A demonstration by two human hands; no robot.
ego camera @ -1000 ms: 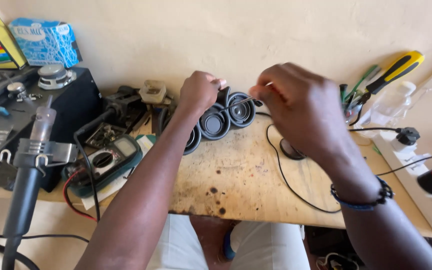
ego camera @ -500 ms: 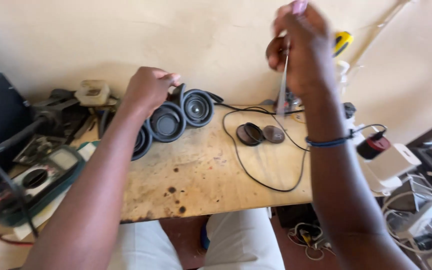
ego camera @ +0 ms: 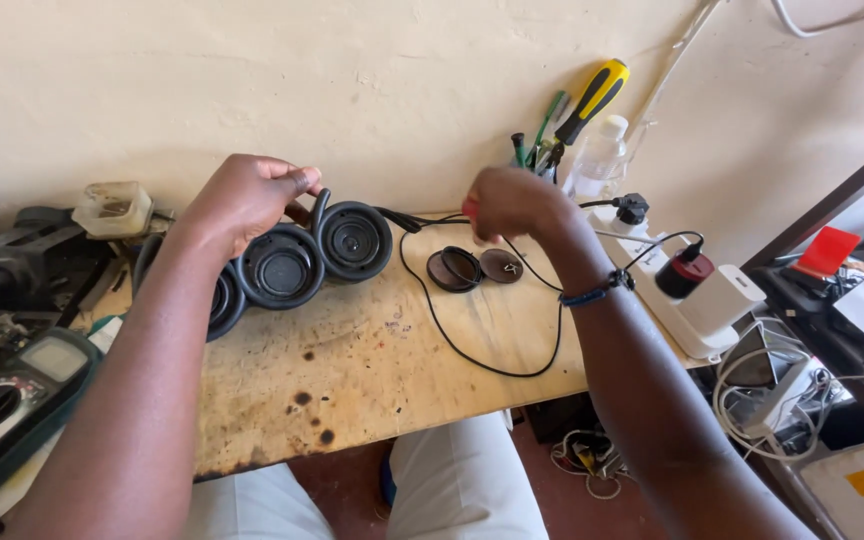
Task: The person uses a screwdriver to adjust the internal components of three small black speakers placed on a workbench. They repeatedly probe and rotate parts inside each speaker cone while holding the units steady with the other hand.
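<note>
Black headphones [ego camera: 352,240] lie on the worn wooden bench [ego camera: 372,370], their round cups facing up. My left hand [ego camera: 250,196] grips the band just behind the cups. My right hand [ego camera: 508,204] is closed on a thin tool with a red end [ego camera: 469,209], which is mostly hidden in the fingers. It hovers just above two loose round dark ear covers [ego camera: 452,268] that lie side by side. A thin black cable [ego camera: 472,352] loops from the headphones across the bench under my right wrist.
A green multimeter [ego camera: 12,400] and metal tools sit at the left. Screwdrivers [ego camera: 590,100] and a clear bottle [ego camera: 600,155] stand against the wall. A white power strip [ego camera: 697,310] with plugs lies at the right, beside a dark shelf [ego camera: 842,270] of papers.
My right hand, raised high with the thin tool half a second ago, has come down to just above the two round covers. My left hand stays on the headphones.
</note>
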